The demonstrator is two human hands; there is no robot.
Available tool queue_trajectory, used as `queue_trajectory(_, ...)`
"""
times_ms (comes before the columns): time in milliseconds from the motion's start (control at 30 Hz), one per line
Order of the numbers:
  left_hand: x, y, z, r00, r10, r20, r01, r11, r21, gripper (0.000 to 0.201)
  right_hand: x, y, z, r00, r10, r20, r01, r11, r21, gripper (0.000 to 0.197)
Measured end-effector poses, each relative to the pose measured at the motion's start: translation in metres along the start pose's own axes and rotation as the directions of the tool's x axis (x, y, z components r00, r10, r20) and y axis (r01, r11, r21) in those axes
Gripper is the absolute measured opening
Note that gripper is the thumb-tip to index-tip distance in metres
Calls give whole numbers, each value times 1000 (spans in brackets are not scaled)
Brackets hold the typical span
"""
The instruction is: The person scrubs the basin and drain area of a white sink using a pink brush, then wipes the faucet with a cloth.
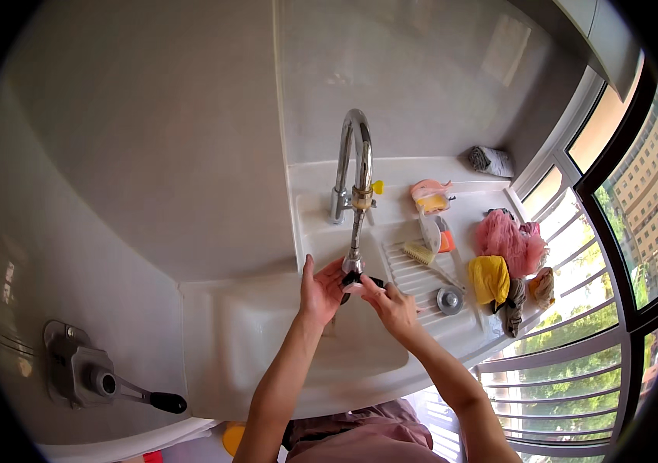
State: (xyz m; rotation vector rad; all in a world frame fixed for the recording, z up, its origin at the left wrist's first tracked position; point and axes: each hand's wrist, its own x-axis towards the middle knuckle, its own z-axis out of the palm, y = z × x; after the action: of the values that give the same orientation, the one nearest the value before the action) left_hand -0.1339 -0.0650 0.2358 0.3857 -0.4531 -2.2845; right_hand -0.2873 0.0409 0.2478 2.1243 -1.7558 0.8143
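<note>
Both my hands are together over the sink basin [263, 320], just under the end of the chrome faucet [354, 154]. My left hand [320, 293] is cupped, its thumb up and apart, with its fingers curled behind a small black item [353, 277] with a pale part. From the other side, the bent fingers of my right hand [392, 307] pinch that same item. Its kind is hard to make out, as my fingers and the spout's tip cover much of it. A yellow tag-like piece [377, 187] sits at the faucet's neck.
Right of the basin, a ribbed drainboard [410, 270] holds a scrub brush [420, 253] and a metal drain strainer [449, 301]. Beyond lie pink mesh cloth [508, 243], yellow cloth [489, 279] and a soap container [433, 202]. A lever-handled wall fixture [90, 369] juts out at left; a barred window is at right.
</note>
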Motion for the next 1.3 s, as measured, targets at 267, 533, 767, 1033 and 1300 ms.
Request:
queue_trajectory(267,-4,4,15,984,150,-100,-97,909,405,62,1,10,14,700,498,512,-628,88,773,54)
queue_trajectory(533,-3,-18,52,852,514,-101,-250,568,784,41,29,-9,6,811,303,501,-533,28,846,48)
queue_trajectory(767,0,-11,60,778,569,-265,-219,642,735,59,37,25,3,905,122,409,-425,326,844,45)
queue_trajectory(1033,12,-9,58,590,679,-437,-67,581,811,58,71,41,-14,880,36,474,-413,551,725,45)
queue_trajectory(1300,21,-16,70,577,693,-433,-108,590,800,68,85,47,-10,915,-25,403,-266,713,649,44)
